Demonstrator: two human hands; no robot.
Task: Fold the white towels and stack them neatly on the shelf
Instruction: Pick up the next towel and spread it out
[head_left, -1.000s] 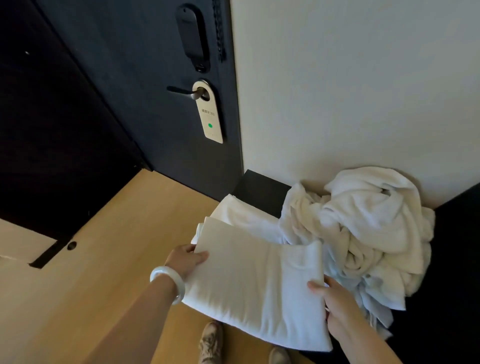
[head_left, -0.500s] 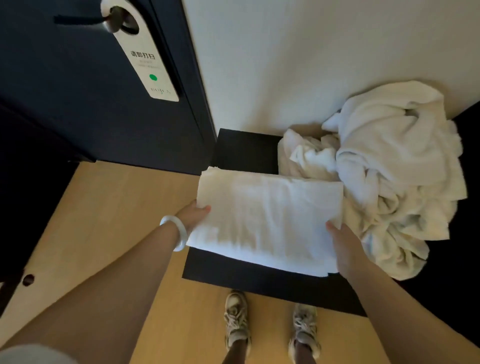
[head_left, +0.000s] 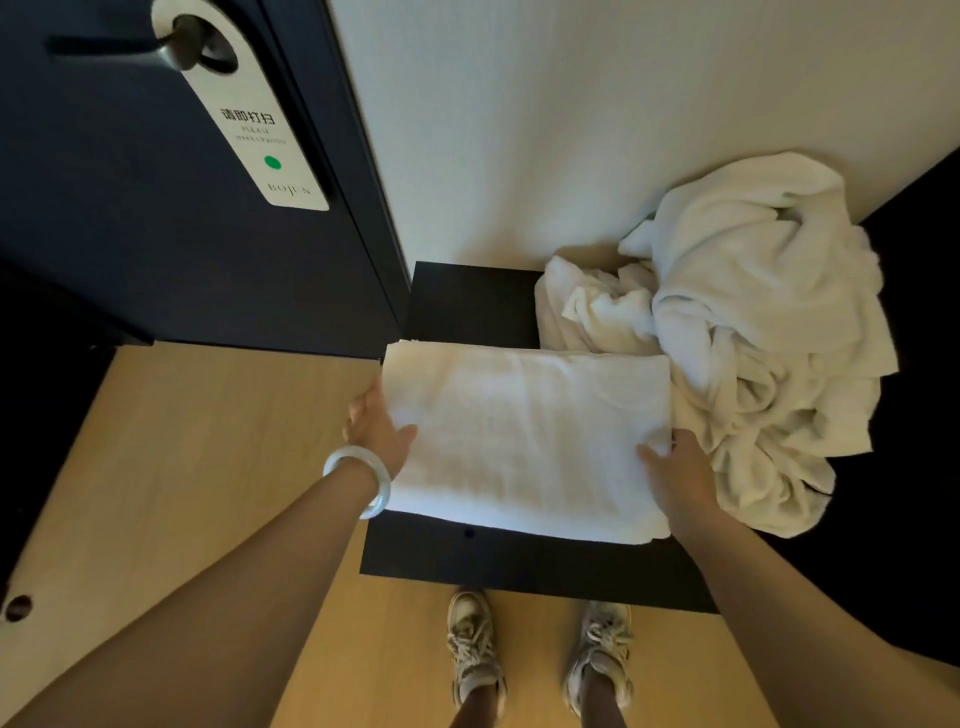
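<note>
- My left grip (head_left: 376, 431) holds the left side of the folded towel (head_left: 524, 441). My thumb is on top and my other fingers are tucked under, where I can't see them.
- My right grip (head_left: 675, 478) holds the right side the same way, thumb on top.
- The folded towel looks set down flat on the black shelf (head_left: 467, 306), at its left end.
- A thin edge peeks out at the towel's far left corner (maybe another folded one is under it, but I can't be sure).
- Done so far: this towel is a neat, flat shape and it is on the shelf.
- Left to do: the messy pile of towels (head_left: 753, 332) sits just beside it on the right, touching it and leaning on the wall. None of that pile is folded, and I can't count how many towels are in it.
- I think more of the job is left than done.
- Next I should let go and pull one towel out of the pile.
</note>
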